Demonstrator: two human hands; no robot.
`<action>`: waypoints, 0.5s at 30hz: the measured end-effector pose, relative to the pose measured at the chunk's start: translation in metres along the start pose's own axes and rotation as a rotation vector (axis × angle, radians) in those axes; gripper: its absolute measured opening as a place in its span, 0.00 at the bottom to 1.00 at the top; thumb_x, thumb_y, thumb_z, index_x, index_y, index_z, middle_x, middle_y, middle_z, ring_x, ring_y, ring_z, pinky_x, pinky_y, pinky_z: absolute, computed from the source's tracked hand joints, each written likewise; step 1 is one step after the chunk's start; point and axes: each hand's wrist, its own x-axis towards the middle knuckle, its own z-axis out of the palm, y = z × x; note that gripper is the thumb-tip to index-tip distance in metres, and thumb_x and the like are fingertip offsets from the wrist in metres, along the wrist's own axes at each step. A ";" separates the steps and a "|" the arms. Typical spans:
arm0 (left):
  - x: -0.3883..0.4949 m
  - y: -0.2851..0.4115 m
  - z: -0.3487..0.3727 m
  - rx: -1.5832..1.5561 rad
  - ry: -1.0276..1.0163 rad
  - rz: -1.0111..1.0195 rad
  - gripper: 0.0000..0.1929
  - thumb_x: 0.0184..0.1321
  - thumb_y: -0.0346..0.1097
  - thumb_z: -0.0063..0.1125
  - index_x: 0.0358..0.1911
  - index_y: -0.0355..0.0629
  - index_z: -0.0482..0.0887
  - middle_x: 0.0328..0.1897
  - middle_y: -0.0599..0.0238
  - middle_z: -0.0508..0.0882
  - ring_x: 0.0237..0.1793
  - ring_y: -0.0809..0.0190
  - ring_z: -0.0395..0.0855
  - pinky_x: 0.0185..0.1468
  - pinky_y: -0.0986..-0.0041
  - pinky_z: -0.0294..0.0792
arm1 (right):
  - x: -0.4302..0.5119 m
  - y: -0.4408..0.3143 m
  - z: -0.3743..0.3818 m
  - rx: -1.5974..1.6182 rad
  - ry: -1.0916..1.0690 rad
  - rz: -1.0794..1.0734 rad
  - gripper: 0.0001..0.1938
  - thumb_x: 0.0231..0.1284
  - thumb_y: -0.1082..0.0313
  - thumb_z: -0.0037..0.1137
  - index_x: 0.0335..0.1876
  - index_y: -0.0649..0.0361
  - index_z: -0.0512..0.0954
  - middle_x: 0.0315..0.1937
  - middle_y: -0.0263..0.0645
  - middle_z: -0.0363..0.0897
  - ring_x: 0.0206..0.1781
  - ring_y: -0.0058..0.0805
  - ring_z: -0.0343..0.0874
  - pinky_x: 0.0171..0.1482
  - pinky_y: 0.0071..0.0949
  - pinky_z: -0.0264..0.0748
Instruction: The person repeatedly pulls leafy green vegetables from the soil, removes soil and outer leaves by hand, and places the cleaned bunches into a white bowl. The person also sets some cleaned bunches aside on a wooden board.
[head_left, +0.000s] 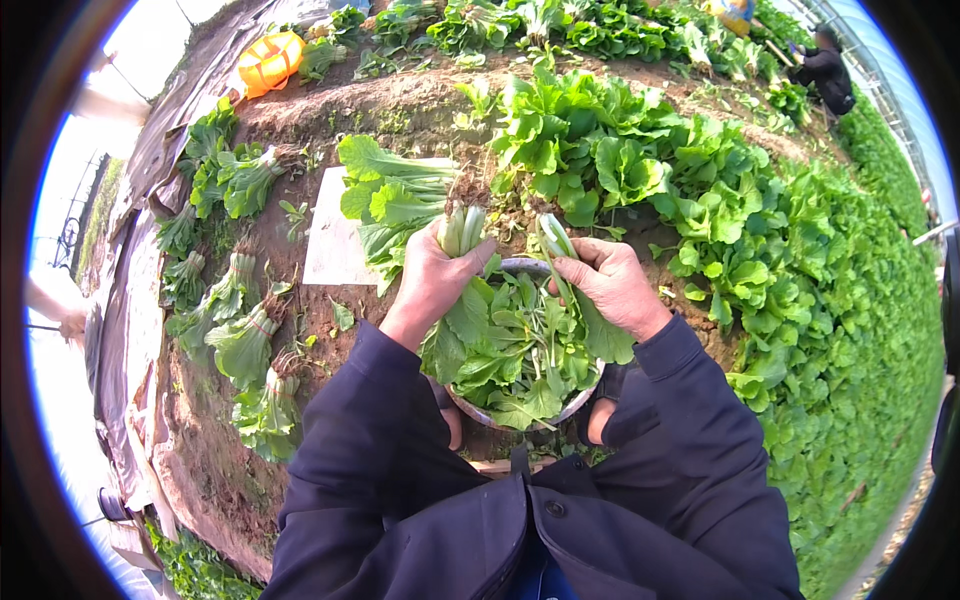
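My left hand (439, 270) grips a few leafy green plants by their pale stems (460, 229), roots up and leaves hanging down. In my right hand (611, 281) is another leafy green plant (556, 236), its root end also pointing away from me. Below both hands, between my feet, sits a round basin (525, 265) filled with loose green leaves (517, 345). Just beyond my left hand, a pile of leafy greens (401, 187) lies partly on a white sheet (330, 225), with the roots toward the right.
Tied bundles of greens (247, 337) lie on the soil to the left. Dense growing greens (810, 300) fill the right side. An orange bag (271, 64) sits at the far left, near more greens (480, 22). A person (823, 71) crouches at the far right.
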 end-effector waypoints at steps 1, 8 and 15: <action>0.000 0.000 0.003 -0.113 -0.043 0.004 0.08 0.59 0.31 0.67 0.37 0.39 0.80 0.31 0.73 0.82 0.28 0.75 0.76 0.33 0.79 0.71 | 0.001 0.004 0.004 -0.003 0.036 -0.029 0.13 0.69 0.70 0.55 0.53 0.68 0.79 0.34 0.30 0.82 0.34 0.15 0.77 0.39 0.19 0.75; -0.005 0.006 0.019 -0.478 -0.215 -0.034 0.14 0.61 0.33 0.67 0.47 0.38 0.80 0.35 0.70 0.83 0.31 0.71 0.80 0.37 0.79 0.74 | 0.011 0.011 0.034 -0.065 0.233 -0.267 0.12 0.66 0.74 0.57 0.52 0.68 0.80 0.38 0.35 0.86 0.37 0.15 0.79 0.42 0.20 0.76; -0.005 0.004 0.022 -0.441 -0.275 -0.067 0.23 0.61 0.32 0.66 0.59 0.36 0.76 0.42 0.69 0.83 0.37 0.70 0.81 0.43 0.77 0.75 | 0.020 0.020 0.036 -0.190 0.313 -0.200 0.10 0.62 0.72 0.58 0.47 0.65 0.82 0.35 0.46 0.86 0.35 0.30 0.85 0.41 0.26 0.78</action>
